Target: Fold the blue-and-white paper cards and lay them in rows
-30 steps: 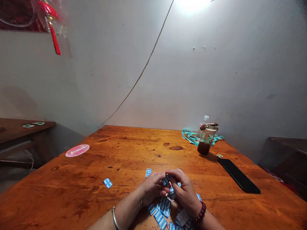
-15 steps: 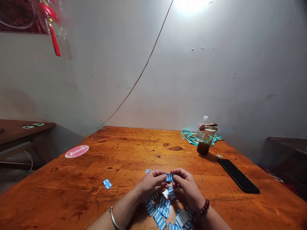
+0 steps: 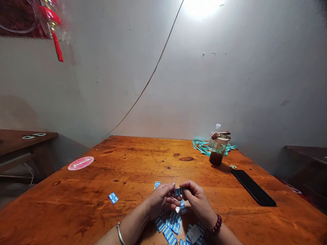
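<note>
Between the thumb and fingers of my right hand point(image 3: 198, 197), a small blue-and-white striped label piece point(image 3: 178, 192) is pinched above the table. My left hand point(image 3: 161, 200) is beside its left end, thumb and fingers apart, palm side partly facing me. Below both hands lies a loose pile of similar striped pieces point(image 3: 170, 234), with a plain white piece point(image 3: 194, 233) on its right part. One piece point(image 3: 157, 184) lies just beyond my left hand, and another point(image 3: 113, 198) sits apart to the left. My hands hide part of the pile.
On the wooden table point(image 3: 143, 160), a black phone point(image 3: 252, 187) lies at the right. Behind it stand a cup of dark liquid point(image 3: 218, 151) and a clear bottle point(image 3: 217, 128), beside a turquoise strap point(image 3: 200, 146). A pink round sign point(image 3: 81, 163) lies at the left edge.
My left thumb and fingers have come off the striped piece and spread. The piece stays in my right hand, slightly lower and tilted.
</note>
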### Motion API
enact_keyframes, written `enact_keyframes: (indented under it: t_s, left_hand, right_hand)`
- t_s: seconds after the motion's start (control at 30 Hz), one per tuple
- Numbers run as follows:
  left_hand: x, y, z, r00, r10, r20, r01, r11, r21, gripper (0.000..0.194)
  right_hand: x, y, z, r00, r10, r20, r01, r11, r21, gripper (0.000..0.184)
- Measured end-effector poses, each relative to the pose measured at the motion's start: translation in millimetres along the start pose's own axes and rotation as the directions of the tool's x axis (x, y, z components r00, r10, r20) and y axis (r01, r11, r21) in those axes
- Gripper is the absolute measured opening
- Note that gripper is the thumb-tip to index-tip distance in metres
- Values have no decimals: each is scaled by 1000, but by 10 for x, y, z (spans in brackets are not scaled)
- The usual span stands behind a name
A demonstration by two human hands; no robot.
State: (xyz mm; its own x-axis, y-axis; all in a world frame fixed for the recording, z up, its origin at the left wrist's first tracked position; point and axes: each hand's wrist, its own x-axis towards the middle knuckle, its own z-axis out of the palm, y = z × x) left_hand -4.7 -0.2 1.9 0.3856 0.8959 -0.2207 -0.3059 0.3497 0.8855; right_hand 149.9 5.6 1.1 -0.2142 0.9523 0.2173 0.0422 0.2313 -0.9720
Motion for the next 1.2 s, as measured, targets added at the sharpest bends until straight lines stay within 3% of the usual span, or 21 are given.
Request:
enact_keyframes:
  t_s: [0.1,0.17,0.37,0.47,0.53,0.67,0.77,0.93,1.03,1.2]
  left_hand:
    - [-14,6,7,1000,-14,2,14,1000,21,30]
    - [-18,6,9,1000,-11,-3,11,1000,15,27]
    - [-26,10,36,999,-28,-19,28,1000,-8,25]
    - [-20,9,47,999,-50,-2,50,999,1,26]
    - [-11,2,47,999,-31,11,31,999,40,26]
    - [12,-24,36,993,114,1,-111,966,232,26]
    - [26,-40,30,989,148,-29,-132,944,303,24]
    - [53,-50,25,989,72,-132,-57,992,111,25]
    - [45,-43,38,993,48,-107,-44,998,42,27]
    - [-11,-13,84,996,52,-72,-53,999,0,26]
  right_hand:
    - [-11,25,7,991,-136,-6,134,978,-160,16]
    - [-18,22,16,988,-152,4,151,975,-164,15]
    - [-8,-30,50,998,69,5,-68,986,150,20]
    - [7,-41,35,986,165,30,-168,964,207,22]
    - [10,-38,12,985,165,40,-170,967,192,20]
    - [-5,-17,-27,997,47,65,-50,998,41,13]
    - [-11,0,-29,996,9,84,-5,999,-52,17]
    - [-12,-20,-19,987,-160,-16,151,958,-245,27]
    - [-42,-42,-6,966,-254,51,255,900,-353,30]
    - [-80,-16,13,948,-270,166,317,839,-443,49]
